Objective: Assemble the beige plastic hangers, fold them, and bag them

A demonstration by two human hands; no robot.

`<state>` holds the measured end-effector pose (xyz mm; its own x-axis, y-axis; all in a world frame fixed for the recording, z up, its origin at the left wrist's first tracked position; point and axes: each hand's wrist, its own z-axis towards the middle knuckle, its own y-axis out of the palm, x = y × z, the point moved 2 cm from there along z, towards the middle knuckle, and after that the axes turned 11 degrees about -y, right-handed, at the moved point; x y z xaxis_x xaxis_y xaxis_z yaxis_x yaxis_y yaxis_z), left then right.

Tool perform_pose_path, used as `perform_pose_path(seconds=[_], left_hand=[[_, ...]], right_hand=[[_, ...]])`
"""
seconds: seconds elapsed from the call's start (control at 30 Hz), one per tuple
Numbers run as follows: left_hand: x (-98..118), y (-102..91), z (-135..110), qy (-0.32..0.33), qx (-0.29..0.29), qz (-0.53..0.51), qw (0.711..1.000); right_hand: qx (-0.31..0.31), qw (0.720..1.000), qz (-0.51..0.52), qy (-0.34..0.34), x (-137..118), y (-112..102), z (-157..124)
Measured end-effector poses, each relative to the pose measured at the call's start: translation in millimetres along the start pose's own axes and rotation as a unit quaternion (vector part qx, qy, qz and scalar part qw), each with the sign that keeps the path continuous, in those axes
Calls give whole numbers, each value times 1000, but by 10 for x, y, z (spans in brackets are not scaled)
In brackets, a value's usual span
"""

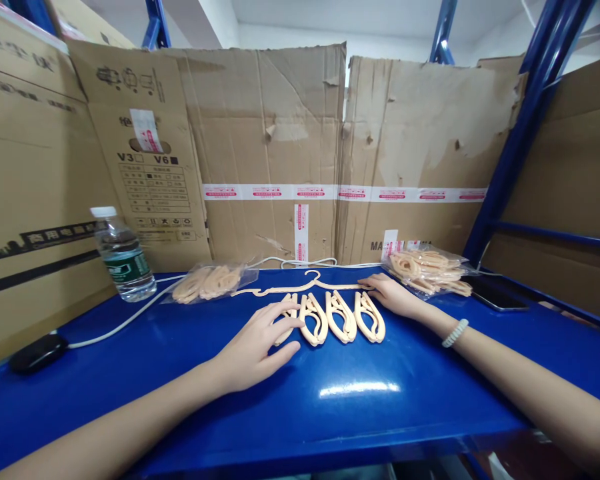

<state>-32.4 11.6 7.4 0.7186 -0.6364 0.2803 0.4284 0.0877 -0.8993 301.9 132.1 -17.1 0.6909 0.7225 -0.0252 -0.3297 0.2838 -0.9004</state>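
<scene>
An unfolded cream clothes hanger (291, 289) lies on the blue table with its hook pointing away from me. Its right end is under the fingertips of my right hand (393, 293), which rests on it with fingers stretched out. In front of it, several folded hangers (341, 319) stand in a row. My left hand (260, 343) is open, its fingers spread over the leftmost folded hanger (286, 327) and partly hiding it. Whether the left fingertips touch that hanger, I cannot tell.
Clear bags of folded hangers lie at the back left (209, 283) and back right (427, 270). A water bottle (123, 260) and a black device (39, 353) with a white cable are at left. Beyond the right bag is a phone (500, 295). Cardboard (270, 147) walls the back.
</scene>
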Motion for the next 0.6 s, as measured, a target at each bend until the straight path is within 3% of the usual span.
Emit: perform_pose_path(seconds=[0.13,0.6], left_hand=[[0,2,-12,0,6,-4,1000],[25,-20,-11,-9,-12,-37,999]], right_hand=[[11,1000,-19,-7,5,-3,-5],[52,996,65,43,-56,-116,2]])
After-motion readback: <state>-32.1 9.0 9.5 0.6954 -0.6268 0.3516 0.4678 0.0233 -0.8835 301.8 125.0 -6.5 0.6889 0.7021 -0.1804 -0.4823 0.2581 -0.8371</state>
